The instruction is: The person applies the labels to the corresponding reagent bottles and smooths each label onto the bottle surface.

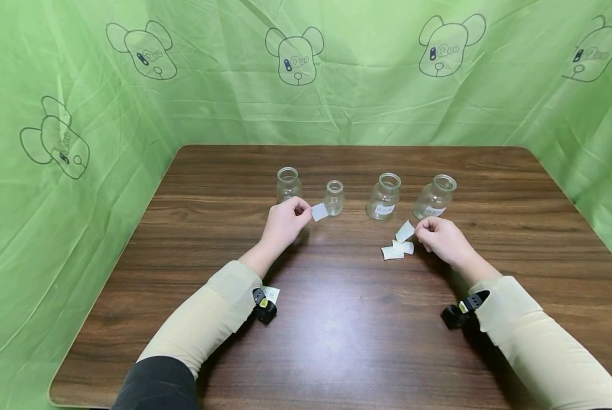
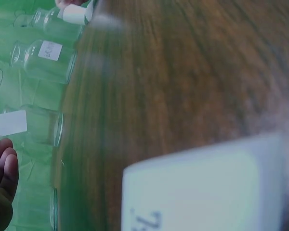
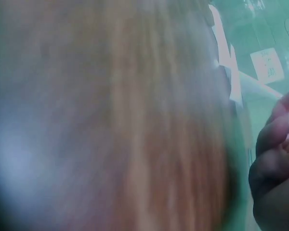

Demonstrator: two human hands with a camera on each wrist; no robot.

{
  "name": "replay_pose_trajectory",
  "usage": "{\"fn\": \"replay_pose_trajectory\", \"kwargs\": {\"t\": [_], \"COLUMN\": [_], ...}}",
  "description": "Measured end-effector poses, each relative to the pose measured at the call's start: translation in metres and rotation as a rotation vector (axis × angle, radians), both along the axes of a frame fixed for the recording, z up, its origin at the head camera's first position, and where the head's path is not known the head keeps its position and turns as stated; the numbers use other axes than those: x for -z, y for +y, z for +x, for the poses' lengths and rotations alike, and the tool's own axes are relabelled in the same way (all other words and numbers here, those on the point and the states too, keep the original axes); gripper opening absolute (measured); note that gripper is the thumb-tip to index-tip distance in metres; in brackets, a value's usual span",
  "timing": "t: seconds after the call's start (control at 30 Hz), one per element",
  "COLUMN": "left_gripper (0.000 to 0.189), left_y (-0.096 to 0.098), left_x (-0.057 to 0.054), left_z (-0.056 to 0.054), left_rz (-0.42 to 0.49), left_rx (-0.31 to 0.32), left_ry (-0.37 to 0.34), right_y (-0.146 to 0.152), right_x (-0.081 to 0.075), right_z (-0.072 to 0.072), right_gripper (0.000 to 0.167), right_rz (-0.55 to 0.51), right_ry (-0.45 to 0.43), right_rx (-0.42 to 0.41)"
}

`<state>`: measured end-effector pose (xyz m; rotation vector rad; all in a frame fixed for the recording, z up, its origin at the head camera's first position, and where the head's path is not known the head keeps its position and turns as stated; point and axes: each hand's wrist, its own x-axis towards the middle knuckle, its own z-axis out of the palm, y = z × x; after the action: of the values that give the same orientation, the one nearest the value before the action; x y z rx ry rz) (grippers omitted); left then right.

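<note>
My left hand (image 1: 285,222) pinches a small white paper label (image 1: 319,212) at its corner. That label overlaps the left side of the small glass jar (image 1: 335,200) in the head view. Partly behind this hand stands another clear jar (image 1: 288,181). My right hand (image 1: 445,240) pinches the edge of a paper slip (image 1: 405,231), just above other white slips (image 1: 393,253) on the table. Beyond it are two jars bearing written labels, the middle one (image 1: 385,193) and the rightmost one (image 1: 434,195). In the right wrist view, curled fingers (image 3: 274,149) hide most of the grip.
Another written label (image 1: 271,294) shows beside the left wrist camera (image 1: 265,310); it looms large in the left wrist view. The jars stand in a row toward the back of the brown wooden table (image 1: 331,341). Green cloth (image 1: 346,102) hangs behind and at the sides.
</note>
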<state>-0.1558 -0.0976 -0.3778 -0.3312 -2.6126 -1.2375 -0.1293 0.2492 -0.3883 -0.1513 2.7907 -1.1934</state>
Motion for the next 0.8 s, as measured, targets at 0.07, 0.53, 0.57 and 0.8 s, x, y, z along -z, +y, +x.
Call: {"fn": "replay_pose_trajectory", "kwargs": {"t": [0.07,0.53,0.57,0.8], "left_gripper": [0.007,0.007,0.007,0.006], "left_y": [0.0,0.004,0.004,0.007], "left_x": [0.0,0.001,0.0,-0.002], "left_z": [0.0,0.001,0.001,0.002], "left_rz": [0.007,-0.023,-0.021,-0.038], "left_rx": [0.003,0.006,0.003,0.009], "left_ry": [0.008,0.021,0.022,0.042], "right_y": [0.005,0.01,0.008,-0.032], "right_x": [0.0,-0.001,-0.003,-0.014], "right_z": [0.002,0.009,0.008,-0.001], "right_gripper": [0.01,0.017,0.017,0.016], "right_rz": [0.068,0.195,0.191,0.097], "right_ry": [-0.01,0.002,0.021,0.111], "right_rx": [-0.001,-0.025,-0.02,-0.081]}}
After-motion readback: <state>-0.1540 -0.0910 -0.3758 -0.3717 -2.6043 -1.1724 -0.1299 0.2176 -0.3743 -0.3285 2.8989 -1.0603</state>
